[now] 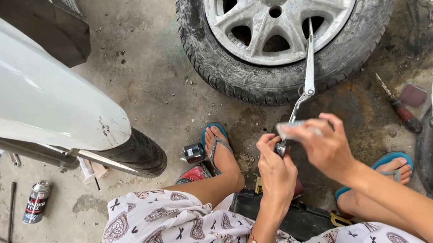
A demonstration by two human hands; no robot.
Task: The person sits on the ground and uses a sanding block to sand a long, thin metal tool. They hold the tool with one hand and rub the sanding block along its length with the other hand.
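Ratchet wrench [308, 72] points up, away.

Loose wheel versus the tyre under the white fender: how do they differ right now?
The loose wheel lies flat on the concrete, its whole silver alloy rim showing; the tyre under the white fender stands upright, mostly hidden, no rim visible. The wheel's rubber is dusty grey; the tyre looks darker. A long metal tool reaches across the wheel; nothing reaches the tyre. Both are black rubber.
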